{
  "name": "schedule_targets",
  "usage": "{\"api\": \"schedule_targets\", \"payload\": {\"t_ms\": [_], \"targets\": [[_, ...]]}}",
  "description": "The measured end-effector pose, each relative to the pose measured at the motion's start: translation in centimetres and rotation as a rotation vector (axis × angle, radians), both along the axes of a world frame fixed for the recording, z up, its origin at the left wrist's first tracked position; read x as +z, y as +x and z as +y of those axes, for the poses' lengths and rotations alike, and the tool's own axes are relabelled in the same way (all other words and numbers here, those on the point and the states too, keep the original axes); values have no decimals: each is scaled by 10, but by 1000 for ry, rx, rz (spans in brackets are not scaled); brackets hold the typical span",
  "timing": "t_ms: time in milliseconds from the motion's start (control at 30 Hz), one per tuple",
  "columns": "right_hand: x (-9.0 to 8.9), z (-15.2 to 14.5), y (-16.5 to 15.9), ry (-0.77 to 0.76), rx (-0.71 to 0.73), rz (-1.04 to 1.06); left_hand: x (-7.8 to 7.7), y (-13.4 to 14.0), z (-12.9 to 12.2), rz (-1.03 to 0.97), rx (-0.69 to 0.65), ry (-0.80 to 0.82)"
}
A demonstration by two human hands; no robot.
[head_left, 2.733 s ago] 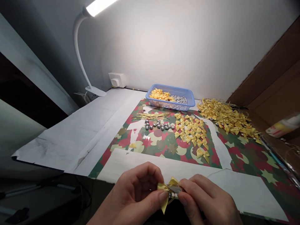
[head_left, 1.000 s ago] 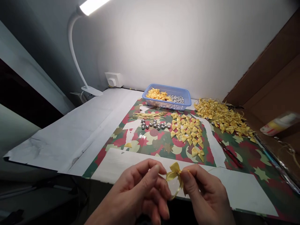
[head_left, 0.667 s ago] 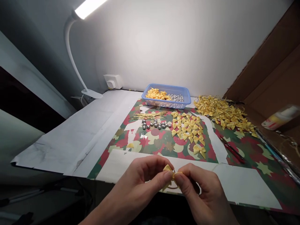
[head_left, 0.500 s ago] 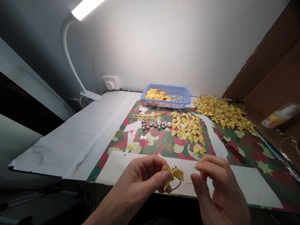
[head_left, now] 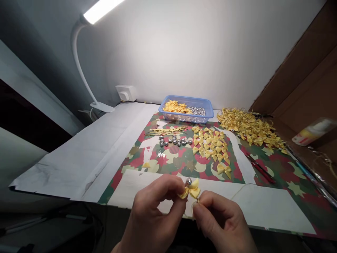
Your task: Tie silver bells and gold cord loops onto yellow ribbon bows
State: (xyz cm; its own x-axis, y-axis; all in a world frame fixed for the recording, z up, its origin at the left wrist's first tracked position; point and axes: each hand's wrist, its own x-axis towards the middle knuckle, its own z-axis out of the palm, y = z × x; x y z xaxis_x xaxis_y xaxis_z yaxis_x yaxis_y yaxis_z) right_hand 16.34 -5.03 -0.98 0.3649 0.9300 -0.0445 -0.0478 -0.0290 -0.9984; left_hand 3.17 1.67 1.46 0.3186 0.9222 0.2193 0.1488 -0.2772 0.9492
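Note:
Over the table's front edge, my left hand (head_left: 160, 207) pinches a small yellow ribbon bow (head_left: 194, 190) between thumb and forefinger. A silver jingle bell (head_left: 188, 182) sits at the top of the bow's middle. Just to the right, my right hand (head_left: 221, 216) is closed in a pinch on a thin gold cord (head_left: 198, 200) coming from beneath the bow. Part of the cord is hidden by the fingers, and a thin end trails to the right over the white paper (head_left: 273, 202).
Loose yellow bows (head_left: 210, 144), silver bells (head_left: 174, 140) and gold cords (head_left: 168, 131) lie on the patterned sheet. Behind stands a blue basket (head_left: 184, 117). At right are a heap of corded bows (head_left: 244, 124), a red-handled tool (head_left: 260, 168) and a bottle (head_left: 313, 131).
My right hand has moved left to the bow and closed on the cord beneath it. My left hand has turned the bow, so the bell now stands higher.

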Motion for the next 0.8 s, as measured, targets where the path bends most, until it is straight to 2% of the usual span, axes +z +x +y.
{"api": "schedule_targets", "payload": {"t_ms": [100, 167, 233, 300, 367, 433, 533, 633, 733, 800], "targets": [[-2, 5, -2, 196, -260, -493, 2, 3, -3, -64, 31, -159], [0, 6, 1, 286, -325, -630, 8, 5, -4, -53, 39, -322], [5, 4, 7, 252, -266, -513, 14, 5, -4, -6, 31, -439], [12, 1, 14, 140, -169, -263, 17, 4, -2, 34, 7, -497], [16, 0, 19, 39, -58, -11, 15, 3, -1, 69, -29, -503], [17, 2, 21, -8, 48, 131, 10, 1, 1, 107, -65, -479], [10, 7, 21, 25, 82, 52, 3, 1, 5, 89, -146, -467], [4, 10, 21, 64, 91, -39, 3, 2, 9, 17, -232, -540], [1, 10, 24, 66, 174, -50, 5, 2, 12, -1, -240, -580], [-1, 9, 27, 128, 189, -155, 5, 0, 14, -13, -231, -588]]}}
